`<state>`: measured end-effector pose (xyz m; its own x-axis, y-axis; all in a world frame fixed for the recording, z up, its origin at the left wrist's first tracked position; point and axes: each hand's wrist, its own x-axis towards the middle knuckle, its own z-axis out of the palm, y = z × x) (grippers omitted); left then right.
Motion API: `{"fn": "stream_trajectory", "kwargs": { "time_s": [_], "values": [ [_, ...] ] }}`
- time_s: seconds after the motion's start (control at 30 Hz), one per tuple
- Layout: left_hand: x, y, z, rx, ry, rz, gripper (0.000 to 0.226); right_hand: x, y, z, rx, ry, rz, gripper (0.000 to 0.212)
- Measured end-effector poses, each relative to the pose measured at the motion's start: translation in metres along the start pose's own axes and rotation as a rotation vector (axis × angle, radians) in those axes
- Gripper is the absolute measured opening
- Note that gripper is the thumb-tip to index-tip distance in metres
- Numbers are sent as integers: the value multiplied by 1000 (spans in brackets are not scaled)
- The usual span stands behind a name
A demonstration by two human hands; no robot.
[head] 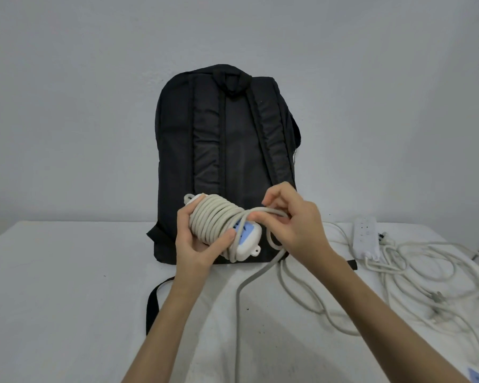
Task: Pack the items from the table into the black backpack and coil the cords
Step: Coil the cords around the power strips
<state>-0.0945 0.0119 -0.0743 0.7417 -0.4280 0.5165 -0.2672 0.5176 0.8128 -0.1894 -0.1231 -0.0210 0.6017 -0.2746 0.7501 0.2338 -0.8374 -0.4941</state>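
Left hand: your left hand [197, 241] is raised above the worktop [67, 286], palm turned toward you, fingers wrapped behind the power strip [244, 241] and thumb pressed across the front of the coils, so it is clamped on the strip.
Right hand: your right hand [291, 225] sits just right of the strip, wrist bent inward, thumb and curled fingers pinching the cord [219, 217] where it leaves the coils.
Forearms: both reach up from the bottom edge and converge, so the two hands are close together in front of the backpack's lower half.
Power strip: white with a pale blue face, tilted, its upper end to the left and its lower end with a small mounting tab to the right.
Cord: pale, wound in many tight turns round the strip; the free length drops from your right hand and trails down over the worktop toward you.
Black backpack: the black backpack [221, 150] stands upright at the rear of the worktop against the wall, strap side facing you, one strap [152, 302] lying forward on the white cloth.
Second power strip: a second power strip [367, 239] lies well to the right.
Loose cords: loose cords [415, 277] sprawl uncoiled beside it.
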Motion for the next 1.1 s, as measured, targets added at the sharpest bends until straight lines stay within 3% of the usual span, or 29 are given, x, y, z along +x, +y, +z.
{"fn": "stream_trajectory", "kwargs": {
  "time_s": [0.13,0.33,0.5,0.6,0.67,0.77,0.83,0.87,0.93,1.0,1.03,1.1],
  "values": [
    [-1,4,5,-58,-35,-95,90,4,-3,5,146,42,44,30],
    [5,0,-5,103,55,-72,75,-2,19,7,90,-25,59,28],
    [9,1,-11,-88,191,-238,75,-20,53,18,52,-212,211,30],
    [11,-5,-14,-198,223,-354,75,-35,65,32,-233,-211,195,40],
    [13,-7,-17,-304,196,-417,66,-45,68,40,-348,-212,209,46],
    [16,-8,-24,-523,255,-523,39,-65,67,55,-403,-329,254,34],
    [20,-6,-29,-785,323,-593,60,-83,70,68,-545,-365,175,13],
    [22,-6,-31,-867,361,-601,77,-91,69,74,-629,-372,121,14],
    [23,-2,-33,-871,384,-572,79,-107,66,89,-695,-336,8,27],
    [21,-4,-33,-754,385,-547,47,-116,58,98,-641,-235,-57,44],
    [19,-5,-33,-687,411,-527,35,-118,56,100,-548,-181,-40,54],
    [17,-8,-31,-550,441,-466,35,-113,46,96,-292,-85,40,69]
  ]
}}
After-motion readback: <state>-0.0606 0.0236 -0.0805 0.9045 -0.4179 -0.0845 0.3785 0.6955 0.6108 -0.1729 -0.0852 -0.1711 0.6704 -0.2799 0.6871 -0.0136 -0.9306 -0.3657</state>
